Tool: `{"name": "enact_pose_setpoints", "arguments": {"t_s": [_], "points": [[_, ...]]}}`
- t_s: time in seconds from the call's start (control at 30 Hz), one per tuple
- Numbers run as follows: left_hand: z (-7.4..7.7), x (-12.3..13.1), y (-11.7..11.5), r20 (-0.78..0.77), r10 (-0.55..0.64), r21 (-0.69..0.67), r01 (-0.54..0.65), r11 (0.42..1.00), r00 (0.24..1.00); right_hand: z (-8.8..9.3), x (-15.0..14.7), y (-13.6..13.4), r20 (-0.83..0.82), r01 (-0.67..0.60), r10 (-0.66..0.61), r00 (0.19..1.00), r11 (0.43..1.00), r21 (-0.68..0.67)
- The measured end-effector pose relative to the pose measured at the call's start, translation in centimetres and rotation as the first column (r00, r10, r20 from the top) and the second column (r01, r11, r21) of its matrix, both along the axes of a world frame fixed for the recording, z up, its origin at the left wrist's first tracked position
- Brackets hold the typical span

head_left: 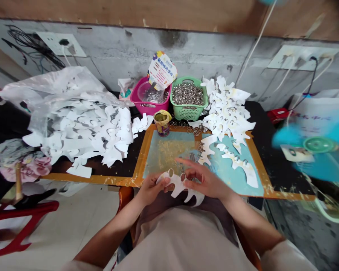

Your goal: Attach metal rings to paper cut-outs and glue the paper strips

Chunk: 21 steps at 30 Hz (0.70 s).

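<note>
Far left of the grip, a red plastic stool (18,226) sits on the floor, and a wooden handle (18,180) stands beside a pink cloth (25,169). Further in, a plastic bag (51,88) lies under a heap of white paper cutouts (84,128).

The left hand (151,190) is clenched, its thumb and fingers pinching the left end of a white cutout (180,187), held over the person's lap just off the near edge of an orange-framed board (87,178). Two metal rings (171,172) stand on the cutout's top edge. The right hand (205,181) is at the cutout's other side, with its index finger (182,161) stretched out above the board. Its fingertips are near the second ring, but whether they are gripping cannot be told.

Beyond the grip are a pink basket (147,101), a paper cup (162,122) and a green basket of rings (189,98). To the right, more cutouts (228,109) lie on a blue mat (228,167).

At far right, a blurred blue fan (318,145) could lift the loose paper. Pulling hard at a ring might tear the cutout, and its lower edge could catch on the smeared mat (165,158).
</note>
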<state>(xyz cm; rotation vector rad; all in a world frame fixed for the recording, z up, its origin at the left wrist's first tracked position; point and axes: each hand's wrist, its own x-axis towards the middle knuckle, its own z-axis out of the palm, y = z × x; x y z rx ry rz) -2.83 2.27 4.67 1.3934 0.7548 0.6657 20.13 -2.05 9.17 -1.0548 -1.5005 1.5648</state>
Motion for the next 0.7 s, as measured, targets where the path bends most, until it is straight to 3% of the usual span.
{"name": "enact_pose_setpoints", "arguments": {"t_s": [0.13,0.23,0.3,0.37,0.43,0.47,0.53,0.6,0.7], "points": [[-1.0,0.0,-0.8,-0.098,0.073,0.044,-0.069,0.997,0.992,1.2,0.1,-0.2,0.382,-0.009,-0.075,0.921,0.977,0.215],[-1.9,0.0,-1.1,-0.282,0.147,0.165,-0.103,0.981,0.948,0.0,0.0,0.2,0.593,-0.117,-0.123,0.795,0.930,0.349],[-2.6,-0.1,-1.3,-0.468,0.264,0.345,-0.101,0.933,0.843,-1.8,-0.1,0.5,0.680,-0.168,-0.170,0.714,0.901,0.401],[-3.1,-0.2,-1.6,-0.621,0.412,0.507,-0.060,0.860,0.667,-3.8,0.0,0.6,0.706,-0.141,-0.251,0.662,0.884,0.446],[-3.4,-0.4,-1.9,-0.687,0.520,0.592,-0.024,0.806,0.509,-5.4,0.0,0.2,0.668,-0.070,-0.317,0.673,0.872,0.485],[-3.5,-0.4,-2.0,-0.689,0.555,0.620,-0.018,0.784,0.466,-6.0,0.1,-0.1,0.637,-0.038,-0.336,0.694,0.866,0.499],[-3.6,-0.5,-2.0,-0.644,0.616,0.688,-0.010,0.726,0.454,-7.0,0.3,-0.9,0.584,0.015,-0.375,0.720,0.850,0.527],[-3.7,-0.5,-2.0,-0.576,0.641,0.756,0.033,0.653,0.507,-7.7,0.5,-1.7,0.553,0.075,-0.438,0.709,0.826,0.558],[-3.9,-0.3,-2.1,-0.535,0.581,0.803,0.153,0.577,0.613,-8.2,0.7,-2.5,0.526,0.143,-0.500,0.689,0.804,0.577]]}}
